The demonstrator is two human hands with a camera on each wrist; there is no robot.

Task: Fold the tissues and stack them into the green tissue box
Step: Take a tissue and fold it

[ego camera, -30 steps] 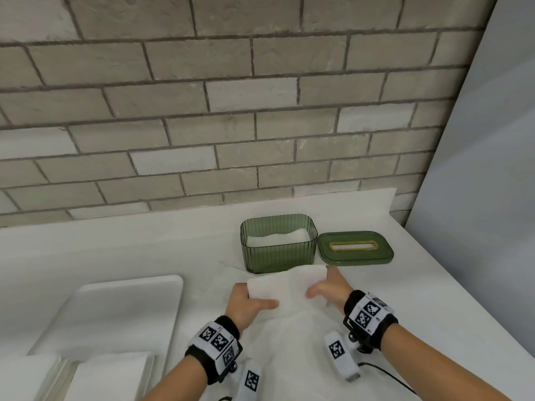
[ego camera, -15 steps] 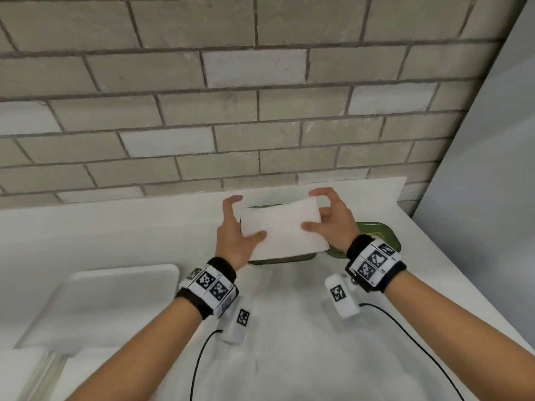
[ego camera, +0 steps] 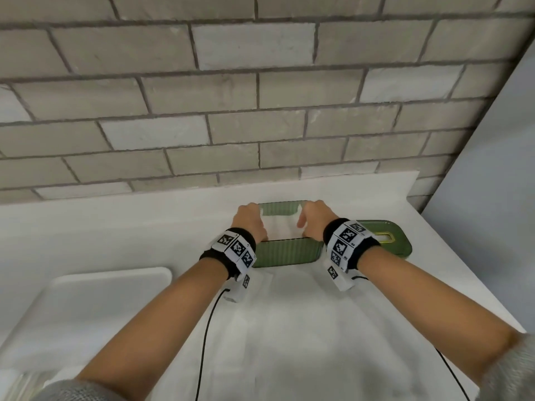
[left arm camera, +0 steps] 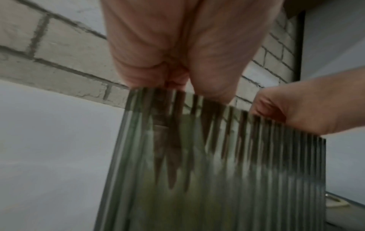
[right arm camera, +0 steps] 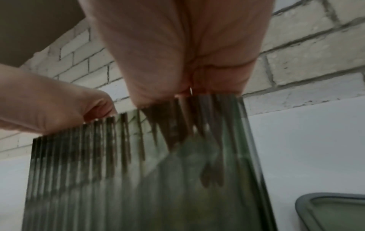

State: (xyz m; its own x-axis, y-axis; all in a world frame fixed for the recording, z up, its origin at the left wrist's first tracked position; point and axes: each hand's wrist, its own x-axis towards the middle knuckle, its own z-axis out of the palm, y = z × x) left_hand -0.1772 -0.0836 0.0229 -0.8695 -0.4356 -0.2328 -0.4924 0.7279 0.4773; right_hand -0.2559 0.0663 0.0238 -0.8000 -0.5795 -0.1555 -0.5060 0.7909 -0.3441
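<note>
The green ribbed tissue box (ego camera: 286, 253) stands open on the white counter near the wall. Both hands reach into its top. My left hand (ego camera: 249, 218) is at the box's left end and my right hand (ego camera: 314, 218) at its right end. Each grips one end of the folded white tissue (ego camera: 282, 227), which lies between them just inside the rim. In the left wrist view my left hand's (left arm camera: 177, 62) fingers show blurred through the ribbed box wall (left arm camera: 217, 179). The right wrist view shows my right hand (right arm camera: 187, 54) the same way behind the box wall (right arm camera: 128, 179).
The green slotted lid (ego camera: 385, 235) lies flat just right of the box. A white tray (ego camera: 101, 308) sits at the left. A large white sheet (ego camera: 304, 328) is spread on the counter in front of the box. A brick wall stands close behind.
Both hands have carried the folded tissue from the counter up and forward, then down into the open box. My view has moved closer to the box.
</note>
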